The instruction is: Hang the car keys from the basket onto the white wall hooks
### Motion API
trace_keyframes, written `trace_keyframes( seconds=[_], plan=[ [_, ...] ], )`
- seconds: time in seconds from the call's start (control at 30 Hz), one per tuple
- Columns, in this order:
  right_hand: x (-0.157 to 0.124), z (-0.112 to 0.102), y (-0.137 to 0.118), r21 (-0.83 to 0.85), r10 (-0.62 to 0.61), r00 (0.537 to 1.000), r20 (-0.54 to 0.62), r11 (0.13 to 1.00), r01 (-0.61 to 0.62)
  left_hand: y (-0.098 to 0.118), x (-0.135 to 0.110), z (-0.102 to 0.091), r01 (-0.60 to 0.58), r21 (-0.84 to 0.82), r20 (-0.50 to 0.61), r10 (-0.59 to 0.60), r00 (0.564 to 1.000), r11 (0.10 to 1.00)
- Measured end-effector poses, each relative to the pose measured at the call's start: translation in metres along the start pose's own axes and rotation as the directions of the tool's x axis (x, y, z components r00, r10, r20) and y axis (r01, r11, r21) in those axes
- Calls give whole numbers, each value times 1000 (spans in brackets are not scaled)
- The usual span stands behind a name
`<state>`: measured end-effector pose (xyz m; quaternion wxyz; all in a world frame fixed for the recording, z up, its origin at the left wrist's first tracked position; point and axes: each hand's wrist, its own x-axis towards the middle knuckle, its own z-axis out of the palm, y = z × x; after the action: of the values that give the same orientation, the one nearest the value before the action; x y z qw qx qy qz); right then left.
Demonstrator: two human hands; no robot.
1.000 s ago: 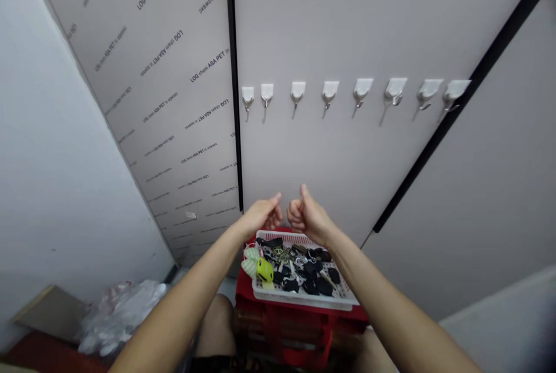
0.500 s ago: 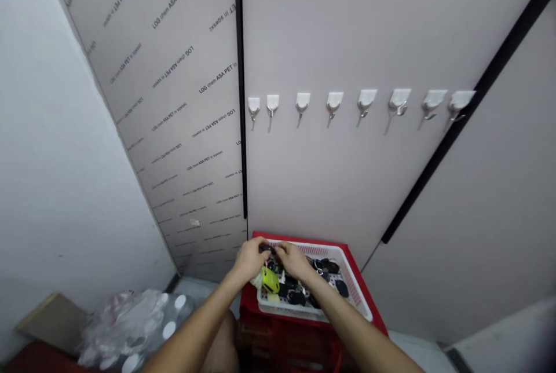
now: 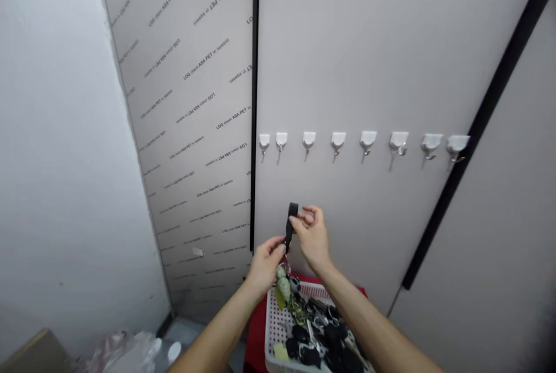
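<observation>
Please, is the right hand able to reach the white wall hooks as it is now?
Probably yes: the right hand, beside the black strap, is raised just below the white wall hooks, and nothing stands between them.

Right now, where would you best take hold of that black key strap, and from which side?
Pinch the flat top loop of the black strap from the right, fingers on its broad faces, beside the right hand. It stands upright and thin, free above the left hand, while the charms hang below, so the top seems easiest.

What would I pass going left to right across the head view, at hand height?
White wall → film-covered panel with printed lettering → black vertical strip → left hand → black strap → right hand → black diagonal strip
</observation>
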<state>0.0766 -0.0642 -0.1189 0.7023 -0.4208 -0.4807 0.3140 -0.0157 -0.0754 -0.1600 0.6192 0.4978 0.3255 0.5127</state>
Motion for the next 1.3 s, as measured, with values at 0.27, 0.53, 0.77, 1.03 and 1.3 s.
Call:
trace_keyframes(
  seconds=[0.27, 0.53, 0.77, 1.03, 1.3],
  plan=[
    [53, 51, -61, -404, -421, 902, 97, 812, 422, 67, 26, 7, -216, -83, -132, 204, 970, 973],
    [91, 80, -80, -723, -540, 798, 266, 436, 536, 97, 50, -2, -291, -156, -165, 266, 950, 944],
    [95, 88, -68, -806, -413, 836, 362, 313, 503, 91, 60, -13, -203, -147, -123, 186, 975, 968],
    [92, 87, -65, -781, -399, 845, 355, 370, 503, 81, 76, -20, -184, -5, -108, 183, 977, 983],
    [85, 88, -63, -811, -362, 859, 362, 332, 482, 74, 81, -32, -197, 239, -171, 241, 955, 951]
  ],
)
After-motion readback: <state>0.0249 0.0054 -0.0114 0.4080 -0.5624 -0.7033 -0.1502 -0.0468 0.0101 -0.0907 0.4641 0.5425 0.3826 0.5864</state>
